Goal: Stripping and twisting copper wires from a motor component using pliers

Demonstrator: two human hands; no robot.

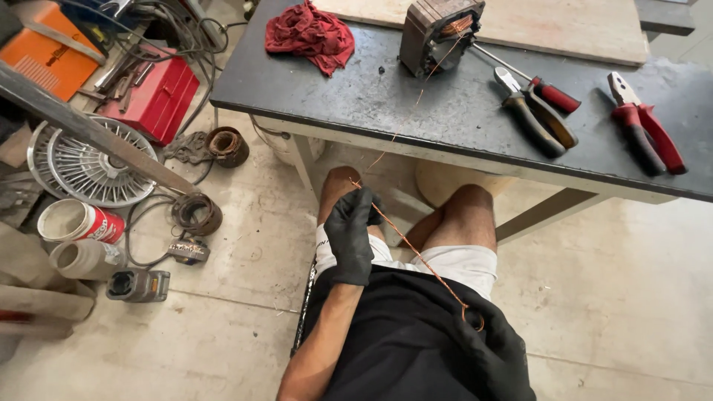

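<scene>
The dark worktop [356,96] carries the motor stator [438,33] near its far edge, a red rag [312,33] to its left and pliers [538,115] toward the right end. Off the near edge, above your lap, your left hand [349,234] pinches the copper wire [416,252] closed; your right hand [494,345] grips its lower end, fingers curled shut.

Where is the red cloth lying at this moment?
In the head view, the red cloth lies crumpled at the upper left of the dark table, left of the motor stator.
</scene>
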